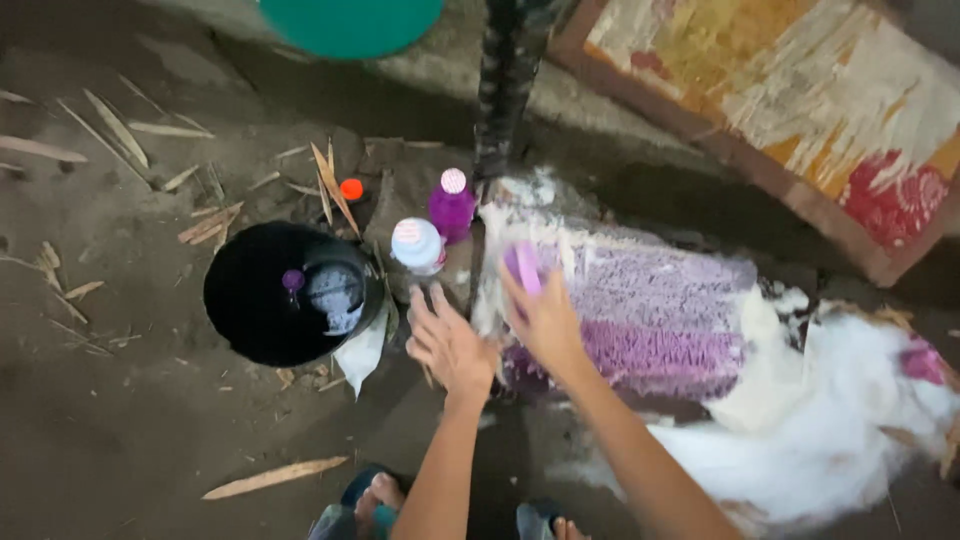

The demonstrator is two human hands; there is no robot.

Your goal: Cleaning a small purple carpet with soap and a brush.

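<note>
in the middle of the frame the right hand (545,320) is closed around a pale purple brush (523,268), its fingers wrapped over the handle so that only the upper part of the brush shows above them. the brush rests against the left edge of a purple shaggy mat (650,310) that lies soapy on the ground, stretching from the centre toward the right of the frame. white foam (810,420) covers the mat's lower right part and spreads over the ground there.

just to the left, the left hand (447,340) is spread flat with fingers apart, palm down, holding nothing; it sits beside the mat's left edge, close to the right hand but not on the brush. its fingertips point up the frame toward a white-capped bottle (417,245), which stands just above them. a purple bottle (452,205) stands right behind that one.

left of centre is a black bucket (250,300) with water and a small purple item inside. a small orange cap (351,189) lies on the dirt above it. a green basin (350,22) shows at the top edge, and a worn painted board (800,90) fills the upper right. the person's feet in sandals (372,495) show at the bottom edge.
</note>
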